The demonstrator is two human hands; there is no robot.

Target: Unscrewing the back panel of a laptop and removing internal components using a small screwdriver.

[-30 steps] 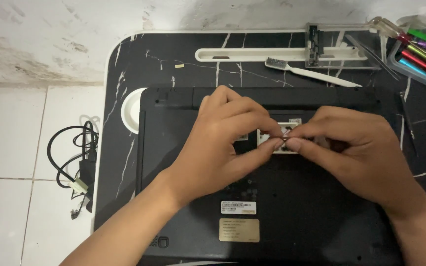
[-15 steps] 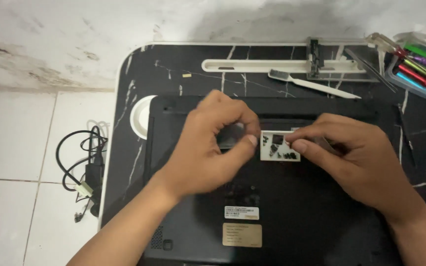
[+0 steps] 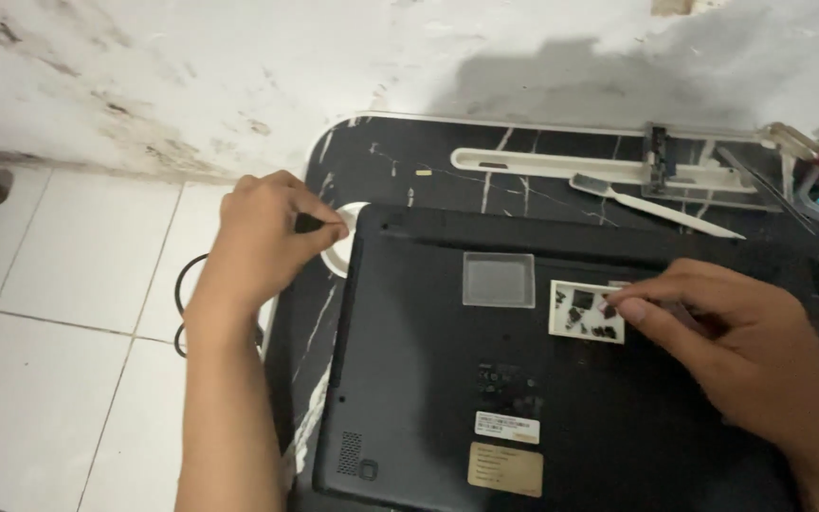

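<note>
Overturned black laptop (image 3: 523, 379) on a dark marble-patterned table (image 3: 409, 161). Left hand (image 3: 267, 237), at 9 o'clock of the laptop, pinches a small dark object (image 3: 307, 224) between thumb and fingers beside a white round dish (image 3: 345, 248). Right hand (image 3: 751, 341) — fingers curled, tips closed on a small dark piece — rests at the 3 o'clock edge of a white screw tray (image 3: 585, 311). White spudger (image 3: 656, 204) at 12 o'clock.
</note>
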